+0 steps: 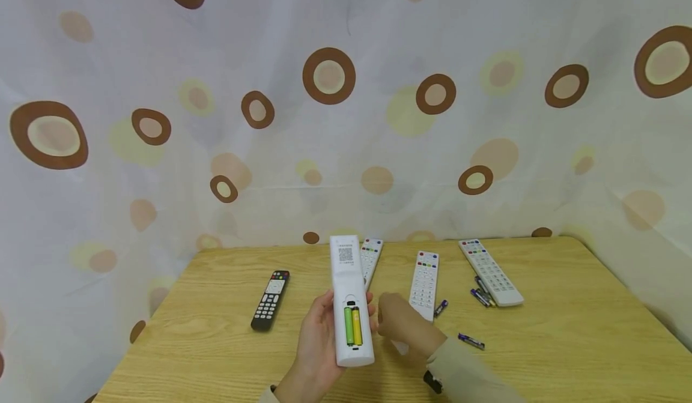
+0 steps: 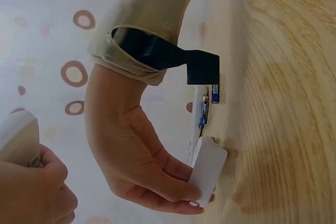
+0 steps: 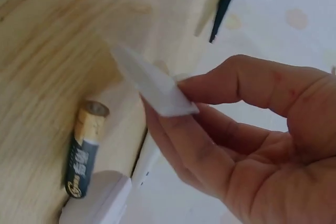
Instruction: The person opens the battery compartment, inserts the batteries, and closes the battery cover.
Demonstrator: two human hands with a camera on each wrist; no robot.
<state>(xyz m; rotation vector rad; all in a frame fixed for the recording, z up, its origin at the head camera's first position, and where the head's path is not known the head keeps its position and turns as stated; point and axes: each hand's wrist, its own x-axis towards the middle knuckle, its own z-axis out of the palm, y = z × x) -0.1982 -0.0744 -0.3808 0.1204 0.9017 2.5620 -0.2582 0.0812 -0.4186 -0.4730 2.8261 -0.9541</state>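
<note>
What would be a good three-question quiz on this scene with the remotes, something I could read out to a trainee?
1. The left hand holds a white remote. True or false: in the head view, its buttons are showing.
2. What does the right hand pinch?
A: the black remote
B: a thin white piece
C: nothing
3. What colours are the two batteries seated in the held remote?

Key:
1: False
2: B
3: Green and yellow

White remote [image 1: 349, 286] uncovered, green and yellow batteries [image 1: 353, 326] inside; cover [image 3: 153, 85] tilted.
</note>
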